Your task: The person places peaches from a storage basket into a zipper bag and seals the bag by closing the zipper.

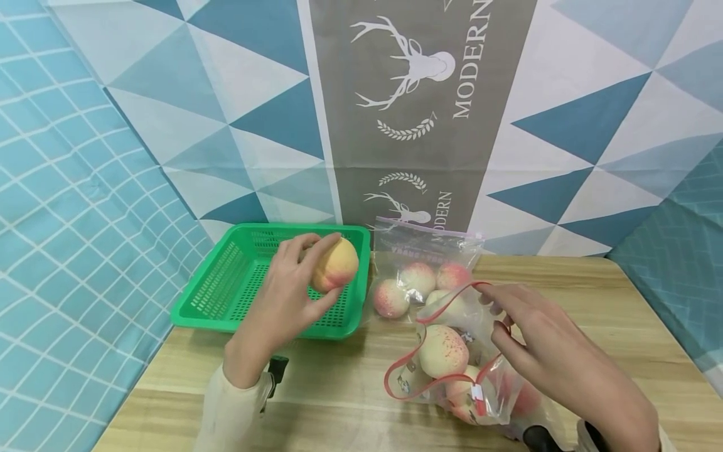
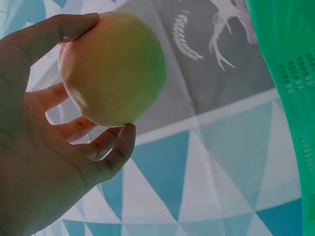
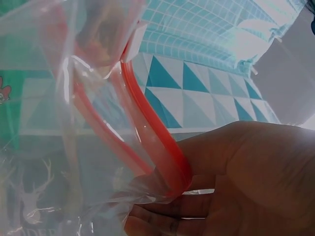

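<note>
My left hand grips a yellow-pink peach above the right part of a green plastic basket. In the left wrist view, thumb and fingers close around the peach from its side. My right hand pinches the red zip edge of a clear zip bag, whose mouth gapes open. Inside that bag lie pale peaches with red speckles. The right wrist view shows the red zip edge bent sharply at my fingers.
Behind the red-edged bag lies another clear zip bag with a purplish top, holding several peaches. The wooden table meets a patterned cloth wall at the back. More plastic and a pink peach show below my right hand.
</note>
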A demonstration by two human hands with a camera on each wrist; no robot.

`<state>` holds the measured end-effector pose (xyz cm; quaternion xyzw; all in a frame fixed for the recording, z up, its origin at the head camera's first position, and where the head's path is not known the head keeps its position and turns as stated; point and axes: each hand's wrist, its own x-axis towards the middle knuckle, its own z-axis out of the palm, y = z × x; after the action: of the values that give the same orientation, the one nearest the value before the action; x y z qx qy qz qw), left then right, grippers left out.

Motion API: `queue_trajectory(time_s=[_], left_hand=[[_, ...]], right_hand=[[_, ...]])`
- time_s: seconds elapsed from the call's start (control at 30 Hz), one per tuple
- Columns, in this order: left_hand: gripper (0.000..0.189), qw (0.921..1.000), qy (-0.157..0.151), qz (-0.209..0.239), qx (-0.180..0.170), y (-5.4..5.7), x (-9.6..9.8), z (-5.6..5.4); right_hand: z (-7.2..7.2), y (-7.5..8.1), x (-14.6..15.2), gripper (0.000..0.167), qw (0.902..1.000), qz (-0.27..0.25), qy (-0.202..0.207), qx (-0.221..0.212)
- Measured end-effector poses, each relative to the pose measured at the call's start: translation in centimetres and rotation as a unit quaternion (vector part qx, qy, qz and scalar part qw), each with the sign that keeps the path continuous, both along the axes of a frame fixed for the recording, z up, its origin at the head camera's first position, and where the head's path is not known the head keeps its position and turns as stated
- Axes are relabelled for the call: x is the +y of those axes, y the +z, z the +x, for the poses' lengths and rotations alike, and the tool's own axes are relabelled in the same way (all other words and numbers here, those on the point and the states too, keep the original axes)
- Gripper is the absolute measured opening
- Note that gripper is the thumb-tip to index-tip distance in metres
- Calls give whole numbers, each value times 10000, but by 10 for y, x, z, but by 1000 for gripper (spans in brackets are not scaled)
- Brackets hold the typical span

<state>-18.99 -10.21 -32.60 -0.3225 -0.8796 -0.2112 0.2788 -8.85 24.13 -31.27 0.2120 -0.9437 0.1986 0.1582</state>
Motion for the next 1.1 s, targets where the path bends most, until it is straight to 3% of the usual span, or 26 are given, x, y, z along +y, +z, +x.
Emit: queue_trajectory(time_s=[0.17, 0.3, 0.43, 0.63, 0.73, 0.87, 1.1], left_hand=[[73, 9993, -366, 112, -12, 7, 11, 17], [74, 9962, -842, 199, -24, 12, 23, 33], [75, 9876, -1538, 275, 114, 11, 39, 47], [75, 9705, -2365, 89, 455, -1, 67, 62], [72, 9667, -2499, -57, 539, -9, 79, 66], [71, 9662, -2447, -234, 781, -18, 89, 68], [58, 9573, -2440, -471, 1475, -20, 96, 69]], right_hand=[[-1, 1, -1, 43, 9999, -87, 95, -44], [-1, 0, -4, 44, 9997, -139, 189, 67], [0, -2, -7, 43, 9988, -152, 312, 347], [1, -3, -11, 41, 9980, -250, 467, 350], [0, -2, -12, 43, 9978, -286, 525, 270], [0, -2, -13, 44, 9983, -307, 479, -100], [-1, -2, -15, 41, 9983, -380, 359, -247]])
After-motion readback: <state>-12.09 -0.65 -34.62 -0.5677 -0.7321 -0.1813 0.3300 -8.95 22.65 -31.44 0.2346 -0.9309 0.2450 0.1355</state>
